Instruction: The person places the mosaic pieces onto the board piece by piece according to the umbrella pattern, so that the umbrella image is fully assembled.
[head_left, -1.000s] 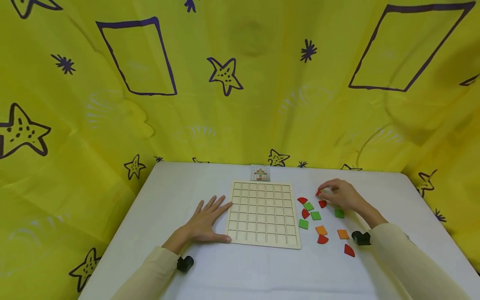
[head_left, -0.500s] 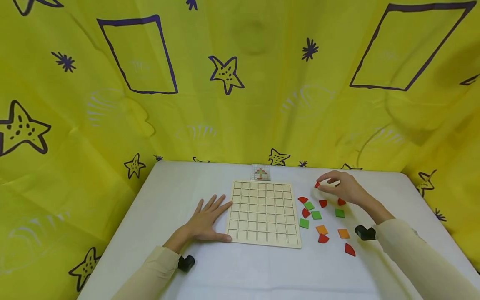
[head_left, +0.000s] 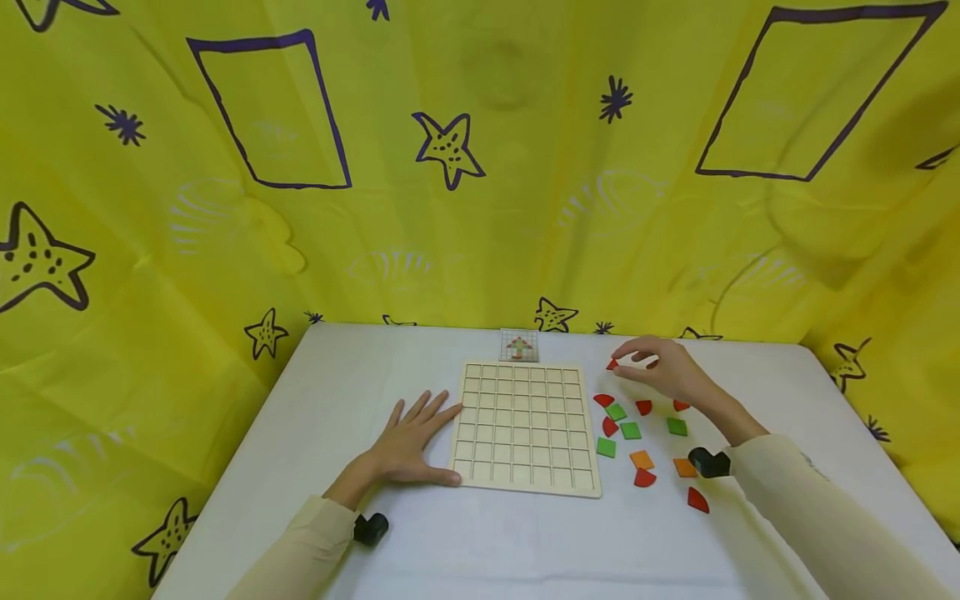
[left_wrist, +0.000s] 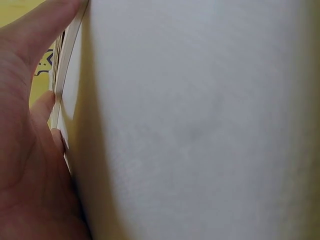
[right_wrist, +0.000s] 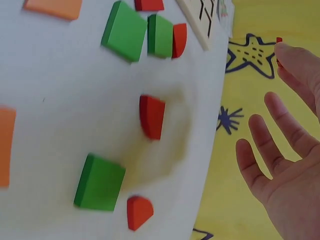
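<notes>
My right hand pinches a small red quarter-circle tile between thumb and forefinger, raised above the table to the right of the board. In the right wrist view, just a sliver of the red tile shows at the fingertips; the other fingers are spread. A pale wooden grid board lies flat in the middle of the table. My left hand rests with fingers spread at the board's left edge, thumb and forefinger touching it. The left wrist view shows the thumb and fingertips along the board's side edge.
Right of the board lie several red quarter-circle tiles, green square tiles and orange square tiles. A small card with a coloured pattern lies behind the board. A yellow patterned curtain surrounds the white table.
My right hand has lifted the red quarter-circle tile and moved left with it, toward the board, uncovering another red tile. The left hand has stayed at the board's edge.
</notes>
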